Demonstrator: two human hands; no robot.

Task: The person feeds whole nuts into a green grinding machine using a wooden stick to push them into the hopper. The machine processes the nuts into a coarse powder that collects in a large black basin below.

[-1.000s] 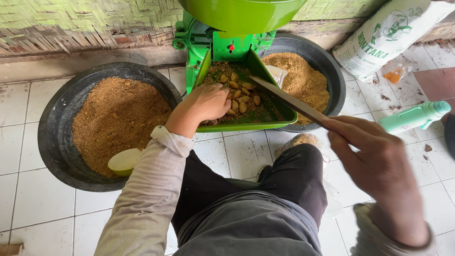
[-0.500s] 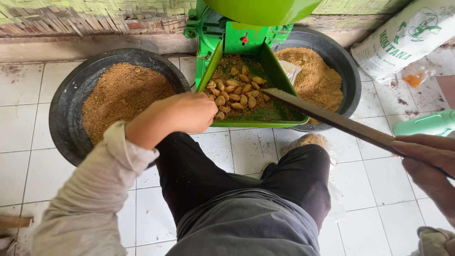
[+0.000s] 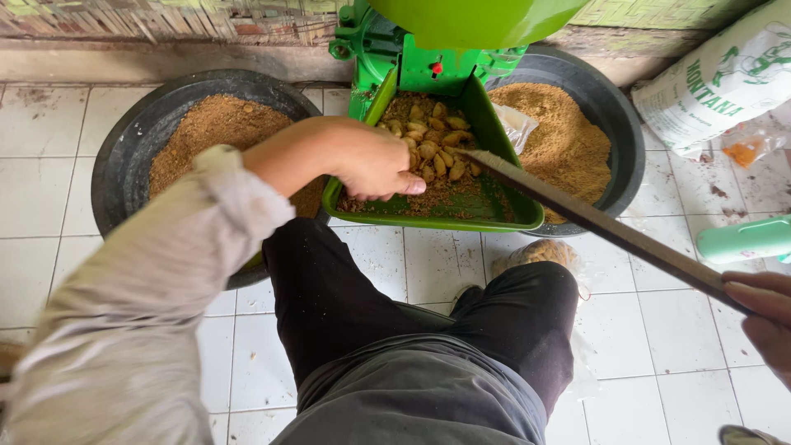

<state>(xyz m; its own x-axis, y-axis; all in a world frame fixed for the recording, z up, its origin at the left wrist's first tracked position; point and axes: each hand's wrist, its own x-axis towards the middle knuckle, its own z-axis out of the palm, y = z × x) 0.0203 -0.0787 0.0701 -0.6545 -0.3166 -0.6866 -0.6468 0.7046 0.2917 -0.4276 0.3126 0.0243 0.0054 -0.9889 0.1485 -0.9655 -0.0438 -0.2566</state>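
Observation:
My left hand (image 3: 369,161) rests curled at the front left corner of the green chute tray (image 3: 503,210) of a green grinding machine (image 3: 428,49). Whether its fingers hold anything I cannot tell. The tray carries several pale brown nuts (image 3: 435,147) and brown crumbs. My right hand (image 3: 765,317), at the right edge, grips the handle end of a long dark knife (image 3: 593,221). The blade slants up to the left, its tip over the nuts in the tray.
A black basin (image 3: 124,165) of brown meal stands at the left, another black basin (image 3: 614,124) of the same meal at the right behind the tray. A white sack (image 3: 725,78) and a pale green bottle (image 3: 741,239) lie at the right. My dark-trousered legs fill the foreground on white floor tiles.
My left hand has drawn back from the nuts to the tray's front left corner. My right hand has moved out to the right edge, the knife still reaching into the tray.

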